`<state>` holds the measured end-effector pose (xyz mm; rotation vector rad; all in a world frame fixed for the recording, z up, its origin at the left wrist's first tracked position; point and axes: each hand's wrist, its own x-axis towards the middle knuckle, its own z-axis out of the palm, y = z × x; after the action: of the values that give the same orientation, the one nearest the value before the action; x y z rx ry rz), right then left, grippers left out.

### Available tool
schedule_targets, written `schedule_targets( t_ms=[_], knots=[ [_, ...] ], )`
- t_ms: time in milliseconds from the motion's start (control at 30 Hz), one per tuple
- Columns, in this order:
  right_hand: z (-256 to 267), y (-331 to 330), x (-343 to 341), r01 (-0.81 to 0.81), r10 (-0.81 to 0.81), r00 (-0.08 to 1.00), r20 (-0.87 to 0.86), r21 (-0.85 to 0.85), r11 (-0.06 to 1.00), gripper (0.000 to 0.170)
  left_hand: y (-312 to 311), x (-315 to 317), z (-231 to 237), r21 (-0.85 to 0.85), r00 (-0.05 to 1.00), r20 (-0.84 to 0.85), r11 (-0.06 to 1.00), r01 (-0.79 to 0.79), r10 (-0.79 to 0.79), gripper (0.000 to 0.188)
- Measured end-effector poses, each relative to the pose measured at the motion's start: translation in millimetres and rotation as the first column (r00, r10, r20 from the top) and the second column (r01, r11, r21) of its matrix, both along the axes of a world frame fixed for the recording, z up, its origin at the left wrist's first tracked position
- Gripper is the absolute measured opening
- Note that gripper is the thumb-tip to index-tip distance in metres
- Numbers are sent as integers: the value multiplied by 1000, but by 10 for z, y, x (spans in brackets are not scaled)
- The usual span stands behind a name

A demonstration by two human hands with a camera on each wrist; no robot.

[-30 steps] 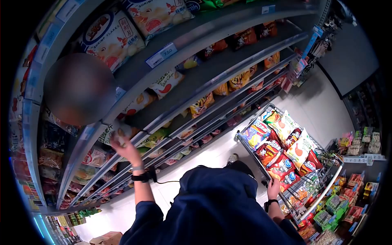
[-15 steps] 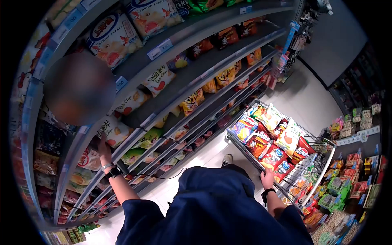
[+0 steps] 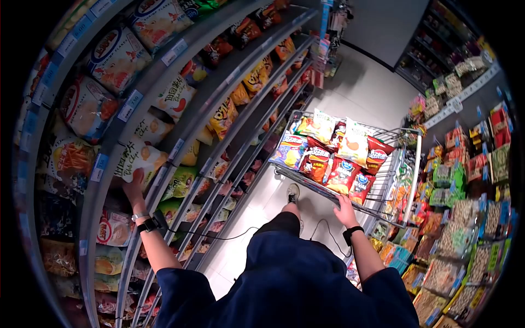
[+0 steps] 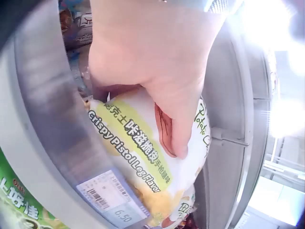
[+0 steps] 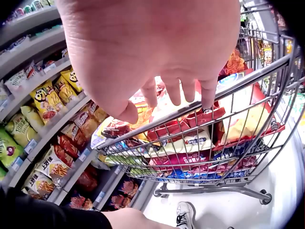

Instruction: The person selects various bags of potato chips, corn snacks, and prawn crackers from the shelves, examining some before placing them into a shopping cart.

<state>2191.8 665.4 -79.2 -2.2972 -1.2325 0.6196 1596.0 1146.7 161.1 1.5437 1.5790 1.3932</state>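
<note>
My left hand [image 3: 134, 197] grips a white potato chip bag [image 3: 146, 159] on the shelf at the left. Up close in the left wrist view, the thumb of the hand [image 4: 152, 62] presses the front of the bag [image 4: 143, 148], with the other fingers hidden behind it. A price label [image 4: 113, 198] is on the shelf edge beside the bag. My right hand [image 3: 345, 212] is at the near side of the wire cart [image 3: 414, 183]. In the right wrist view, the hand [image 5: 157, 47] has its fingers loosely extended at the cart's top rail [image 5: 252, 78].
The cart holds several snack bags, including a white one [image 3: 354, 143] and a purple one [image 3: 289, 150]. Shelves of snacks curve along the left, and packets [image 3: 465, 218] hang along the right. A cable [image 3: 219, 238] runs from the left wrist. Pale floor [image 3: 363, 76] lies beyond the cart.
The head view has turned, so the cart appears farther left and higher. My left hand has gone from reaching along the shelf to gripping the bag. My right hand stays by the cart's side.
</note>
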Motion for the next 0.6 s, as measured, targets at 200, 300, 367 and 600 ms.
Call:
schedule_targets(
  t_ms=[200,300,367,600],
  knots=[
    [225,-542,-432,-1,4,1000,-25,103,995,55,-303,296,225,180,974,221,984,2,-42,42],
    [311,-664,-513,33,-29,998,-59,80,996,54,-460,388,364,-192,835,548,963,189,-55,40],
    [345,-664,-567,52,-47,998,-39,116,992,53,-847,704,436,-223,571,812,842,491,-118,46],
    [704,8,-1032,159,-37,850,-525,189,969,49,-1768,1503,87,-302,723,378,661,687,-578,48]
  ],
)
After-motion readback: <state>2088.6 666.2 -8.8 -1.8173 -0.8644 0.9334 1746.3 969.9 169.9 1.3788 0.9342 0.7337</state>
